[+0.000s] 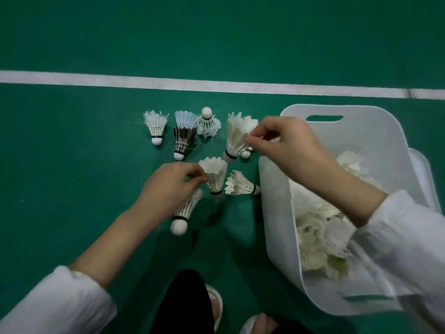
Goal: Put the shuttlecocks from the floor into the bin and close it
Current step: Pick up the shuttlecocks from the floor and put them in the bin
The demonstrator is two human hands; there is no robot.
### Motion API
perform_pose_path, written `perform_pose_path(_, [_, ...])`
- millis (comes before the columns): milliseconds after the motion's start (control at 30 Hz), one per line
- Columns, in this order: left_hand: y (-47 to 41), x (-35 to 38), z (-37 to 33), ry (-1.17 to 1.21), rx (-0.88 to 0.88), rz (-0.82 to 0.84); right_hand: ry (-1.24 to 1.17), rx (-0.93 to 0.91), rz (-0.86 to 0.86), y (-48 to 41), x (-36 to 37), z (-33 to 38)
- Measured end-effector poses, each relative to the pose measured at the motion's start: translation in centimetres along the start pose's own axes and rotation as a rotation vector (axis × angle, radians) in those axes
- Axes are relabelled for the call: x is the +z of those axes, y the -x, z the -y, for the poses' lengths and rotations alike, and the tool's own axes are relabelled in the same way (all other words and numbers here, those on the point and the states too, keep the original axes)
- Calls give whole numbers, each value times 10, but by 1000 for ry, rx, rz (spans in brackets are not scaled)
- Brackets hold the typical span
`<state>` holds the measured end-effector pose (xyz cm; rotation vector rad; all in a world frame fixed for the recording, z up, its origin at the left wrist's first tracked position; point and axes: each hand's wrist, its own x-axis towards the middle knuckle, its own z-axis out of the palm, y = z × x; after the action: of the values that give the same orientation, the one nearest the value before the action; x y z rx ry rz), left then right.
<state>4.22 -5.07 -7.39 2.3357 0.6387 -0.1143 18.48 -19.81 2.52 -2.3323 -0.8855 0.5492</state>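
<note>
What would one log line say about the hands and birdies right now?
left hand: pinches middle shuttlecock | right hand: pinches tall shuttlecock | bin: open, partly filled | floor: loose shuttlecocks lying

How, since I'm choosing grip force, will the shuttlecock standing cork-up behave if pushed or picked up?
The cork-up shuttlecock probably tips easily if nudged: its round cork sits atop a ragged feather skirt. It looks very light, being mostly feathers. Those frayed feathers would likely bend or snap under a hard pinch.

Left hand and right hand pinch shuttlecocks beside bin.
</note>
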Motion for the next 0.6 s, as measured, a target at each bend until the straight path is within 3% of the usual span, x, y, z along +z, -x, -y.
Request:
perform_pose_path(267, [11,-47,-95,-16,388,-154,-61,159,-258,64,-115,-28])
perform_pose_path(433, [15,-30,-144,-40,539,-110,-85,417,-364,124,-113,-87])
perform_pose_path(600, [20,2,-159,-17,595,-40,-56,545,-291,162,-91,-125])
